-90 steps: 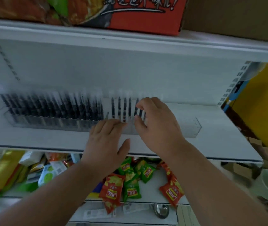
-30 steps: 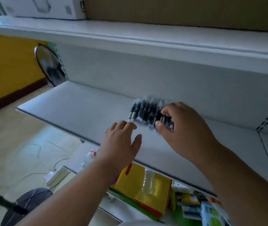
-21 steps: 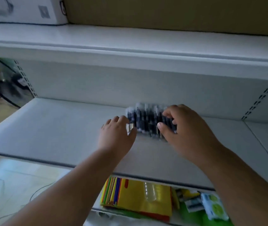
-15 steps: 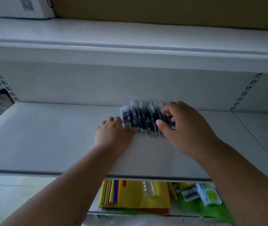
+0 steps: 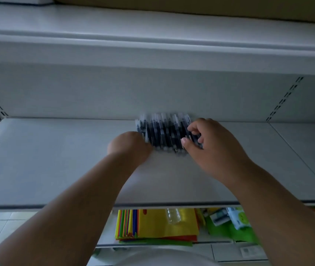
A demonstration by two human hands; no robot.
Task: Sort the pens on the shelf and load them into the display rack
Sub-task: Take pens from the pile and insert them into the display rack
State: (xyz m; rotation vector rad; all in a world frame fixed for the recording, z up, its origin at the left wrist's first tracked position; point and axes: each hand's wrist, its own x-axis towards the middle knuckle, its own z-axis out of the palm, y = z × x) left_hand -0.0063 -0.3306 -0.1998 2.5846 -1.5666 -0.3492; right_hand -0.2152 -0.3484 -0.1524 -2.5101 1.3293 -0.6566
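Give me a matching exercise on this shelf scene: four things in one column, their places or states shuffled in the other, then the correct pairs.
Column one:
1. pile of pens
2. left hand
3. right hand
4. yellow folders

Column two:
A. at the right end of the pile, thumb and fingers curled onto pens
B. on the shelf below
C. lying side by side near the back wall
D. against the left end of the pile

Pairs: 1-C, 2-D, 3-A, 4-B
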